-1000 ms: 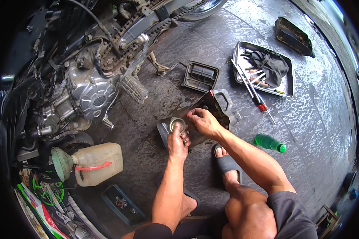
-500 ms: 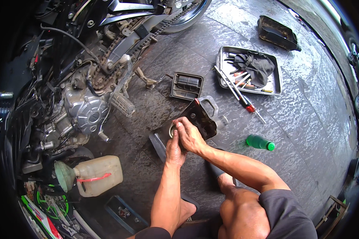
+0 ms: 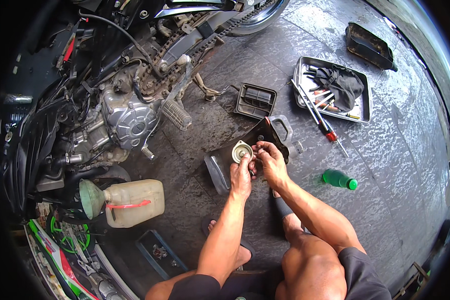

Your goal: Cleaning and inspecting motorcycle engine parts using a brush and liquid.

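My left hand [image 3: 241, 181] is closed on a round metal cover [image 3: 238, 150], its hollow inner face turned up and the thumb pressed on its middle. Close beside it, my right hand [image 3: 276, 167] has its fingers pinched together near the cover's right edge. What sits between those fingertips is too small to make out. Both hands are above a dark, cut-open plastic can [image 3: 218, 175] with a grey handle [image 3: 285, 128], oily inside.
A motorcycle engine [image 3: 131, 122] stands at left. Near it are a jerrycan [image 3: 140, 202] with a green funnel [image 3: 90, 199] and a blue parts tray [image 3: 147, 255]. To the right lie a green bottle [image 3: 339, 178], a metal tool tray [image 3: 367, 107], a screwdriver [image 3: 331, 136] and a black bin [image 3: 369, 47].
My hands, earlier clasped together around the cover, have come apart a little. The cover now shows its inner face in my left hand. The whole view has shifted, moving the scene rightward.
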